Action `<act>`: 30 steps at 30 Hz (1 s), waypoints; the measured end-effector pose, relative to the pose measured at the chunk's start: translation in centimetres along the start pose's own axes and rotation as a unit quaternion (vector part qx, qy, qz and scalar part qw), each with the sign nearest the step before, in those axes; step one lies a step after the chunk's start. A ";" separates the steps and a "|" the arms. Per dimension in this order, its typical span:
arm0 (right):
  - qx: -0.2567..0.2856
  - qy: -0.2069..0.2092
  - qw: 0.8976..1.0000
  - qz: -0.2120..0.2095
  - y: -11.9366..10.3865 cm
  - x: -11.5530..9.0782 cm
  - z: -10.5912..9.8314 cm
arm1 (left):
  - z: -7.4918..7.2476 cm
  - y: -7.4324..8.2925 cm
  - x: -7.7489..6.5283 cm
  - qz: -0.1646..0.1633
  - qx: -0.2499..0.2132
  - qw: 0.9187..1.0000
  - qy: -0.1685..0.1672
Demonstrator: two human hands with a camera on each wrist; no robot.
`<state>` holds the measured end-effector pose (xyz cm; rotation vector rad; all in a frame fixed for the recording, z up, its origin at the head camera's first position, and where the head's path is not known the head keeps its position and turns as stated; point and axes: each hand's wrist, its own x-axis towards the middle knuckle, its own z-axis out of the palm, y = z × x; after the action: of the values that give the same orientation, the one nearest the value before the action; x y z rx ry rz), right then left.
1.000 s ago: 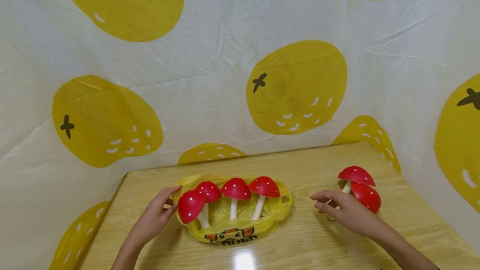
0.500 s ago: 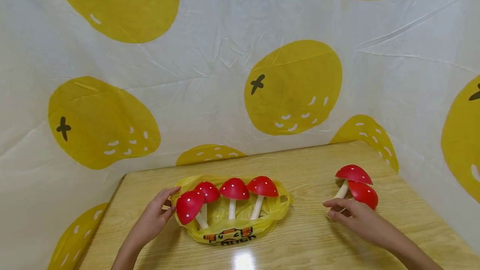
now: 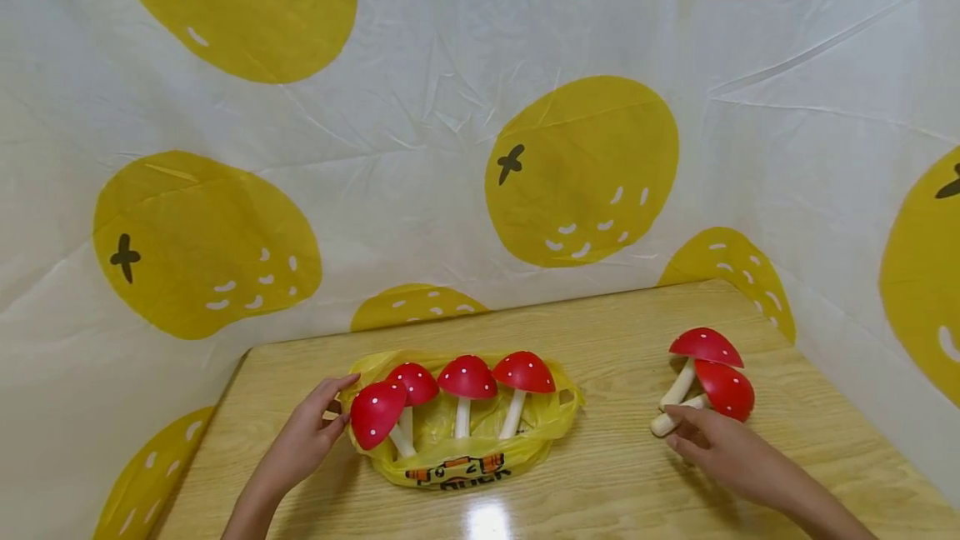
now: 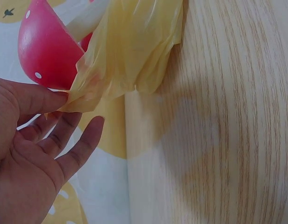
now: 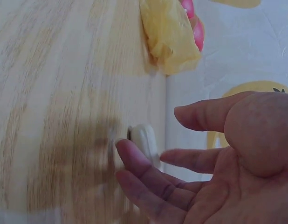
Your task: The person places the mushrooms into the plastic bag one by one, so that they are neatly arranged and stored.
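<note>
A yellow plastic bag (image 3: pixel 517 469) with a printed cartoon lies opened on the table, several red-capped toy mushrooms (image 3: pixel 467 378) inside it. At its left end my left hand (image 3: pixel 303 440) pinches the bag's rim between thumb and fingers, close beside the leftmost mushroom (image 4: pixel 46 46). On the right, two more toy mushrooms lie together: one cap (image 3: pixel 705 346) partly over the other cap (image 3: pixel 726 390), with pale stems pointing toward the front left. Over the lower stem (image 3: pixel 667 423) is my right hand (image 3: pixel 723 452), thumb and fingers apart. In the right wrist view, fingers partly hide a stem end (image 5: pixel 145 140).
The wooden table (image 3: pixel 600 490) meets a white cloth (image 3: pixel 420 215) printed with yellow fruit at its back and sides. Bare wood lies between the bag and the two mushrooms on the right.
My right hand has moved right and slightly toward the front, uncovering the stems of the two mushrooms. The left hand stays at the bag's rim.
</note>
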<state>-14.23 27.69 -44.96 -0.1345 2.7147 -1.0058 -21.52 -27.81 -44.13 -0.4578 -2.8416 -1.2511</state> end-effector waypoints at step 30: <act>0.032 0.095 0.993 0.066 -0.5 -0.7 -1.4 | 0.0 -0.2 0.0 0.014 0.003 1.000 -0.001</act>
<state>-13.94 28.35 -43.50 0.1602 2.8111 -1.1171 -21.56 -27.92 -44.30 -0.4968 -2.8302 -1.2383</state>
